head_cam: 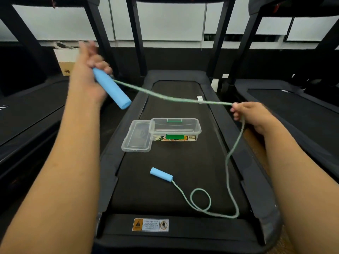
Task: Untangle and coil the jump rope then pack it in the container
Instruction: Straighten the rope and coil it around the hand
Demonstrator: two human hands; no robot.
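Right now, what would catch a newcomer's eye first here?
The left hand holds a blue handle raised at upper left, its green rope stretching across to the right hand. Below, an open clear container sits on the treadmill belt, the second handle lying nearer.

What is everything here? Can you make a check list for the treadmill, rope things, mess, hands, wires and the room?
Surface: black treadmill belt, warning sticker at near end.
Job's things: rope stretched between both hands, then trailing down to a loop on the belt; second handle lying on belt; clear container open, empty; lid beside it on its left.
Clutter: nothing seen.
Hands: left hand grips the blue handle; right hand pinches the rope.
Cables: nothing seen.
Surroundings: more treadmills either side, cardboard box behind, bright windows.
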